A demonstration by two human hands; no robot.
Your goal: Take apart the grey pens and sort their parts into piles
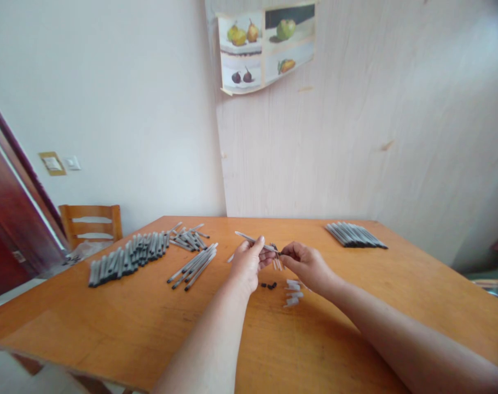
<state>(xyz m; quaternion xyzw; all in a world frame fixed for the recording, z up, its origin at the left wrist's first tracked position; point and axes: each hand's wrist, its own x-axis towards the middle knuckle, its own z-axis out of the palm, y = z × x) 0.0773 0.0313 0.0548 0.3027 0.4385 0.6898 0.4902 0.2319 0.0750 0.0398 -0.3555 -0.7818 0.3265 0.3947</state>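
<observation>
Holding a slim pen (245, 236) at a slant, the left hand (247, 262) has its thumb closed on the barrel against the fingers, with one end sticking out past the thumb, away to the left. The right hand (308, 265) is closed in a pinch at the pen's other end, where a small dark part shows between its thumb and forefinger. The pen is thus in both hands, raised above the table (314, 350).

Just beneath and between the hands lie some thin sticks (277, 264), partly hidden by the fingers. Nearer the wearer, below the gap between the hands, are a few short black pieces (268, 285), and beside them, close under the right hand, a small group of translucent white pieces (293, 293).

To the left of the left hand, several grey pens with dark ends (195, 266) lie side by side at a slant. Behind them is a looser, crossed pile (188, 238), and farther left a long, crowded row of similar pens (129, 256). Well apart from the right hand, toward the far right side of the table, another neat row (354, 235) lies with its dark ends facing the wearer. A wooden chair (91, 221) stands beyond the far left.
</observation>
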